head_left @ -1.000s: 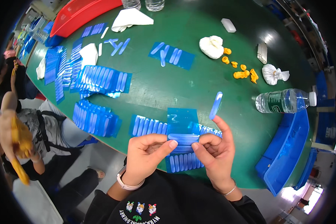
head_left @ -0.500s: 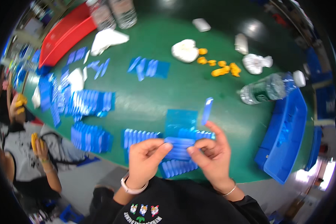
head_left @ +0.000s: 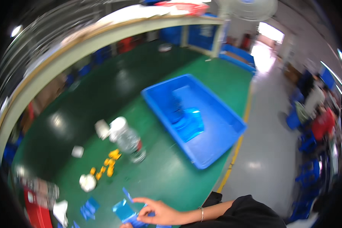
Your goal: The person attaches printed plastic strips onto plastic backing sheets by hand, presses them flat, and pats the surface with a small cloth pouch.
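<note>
My right hand [head_left: 159, 213] is at the lower edge, thumb and fingers closed on a row of blue plastic strips [head_left: 132, 220], index finger stretched out. Of my left hand [head_left: 126, 226], only a fingertip shows beside the strips; the rest is cut off. A translucent blue film sheet [head_left: 123, 209] lies just beyond the strips. By my right index fingertip is a single blue strip [head_left: 127, 195]. More blue strips on film [head_left: 89, 208] lie to the left. The picture is blurred by motion.
A large blue tray [head_left: 224, 142] holding blue film [head_left: 192, 125] stands at the right table edge. A clear bottle [head_left: 129, 142], yellow pieces [head_left: 110, 162] and a white lump [head_left: 87, 183] are mid-table. A red bin [head_left: 38, 211] sits lower left; a shelf [head_left: 95, 33] runs behind.
The view has swung up and to the right, so the hands now sit at the lower edge and the left is almost out of view. The blue tray shows whole.
</note>
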A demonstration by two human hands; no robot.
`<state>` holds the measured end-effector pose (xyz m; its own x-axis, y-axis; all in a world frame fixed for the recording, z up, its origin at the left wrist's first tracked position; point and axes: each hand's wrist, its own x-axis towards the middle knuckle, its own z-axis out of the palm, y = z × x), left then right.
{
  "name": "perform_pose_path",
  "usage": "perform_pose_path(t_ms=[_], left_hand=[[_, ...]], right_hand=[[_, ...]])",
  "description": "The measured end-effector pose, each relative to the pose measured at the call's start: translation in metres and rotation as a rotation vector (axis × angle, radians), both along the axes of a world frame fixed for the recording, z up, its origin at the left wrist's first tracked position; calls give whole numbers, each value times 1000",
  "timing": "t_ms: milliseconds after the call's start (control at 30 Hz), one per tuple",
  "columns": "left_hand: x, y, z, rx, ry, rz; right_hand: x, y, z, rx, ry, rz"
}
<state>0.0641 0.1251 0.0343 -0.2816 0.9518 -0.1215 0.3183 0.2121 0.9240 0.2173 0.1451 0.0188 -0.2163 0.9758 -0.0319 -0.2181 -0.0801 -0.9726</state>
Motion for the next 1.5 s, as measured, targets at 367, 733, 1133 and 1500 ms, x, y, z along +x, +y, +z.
perform_pose_path(t_ms=[367,733,1133,1500], left_hand=[[4,12,-4,90,-264,-182],[5,14,1,43,-159,-144],[7,13,-4,44,-294,-144],[12,9,12,-19,-226,-107]], right_hand=[[-3,-14,11,73,-66,-317],[8,-4,41,11,-189,-175],[19,-2,28,-13,-36,-116],[21,3,23,6,-76,-88]])
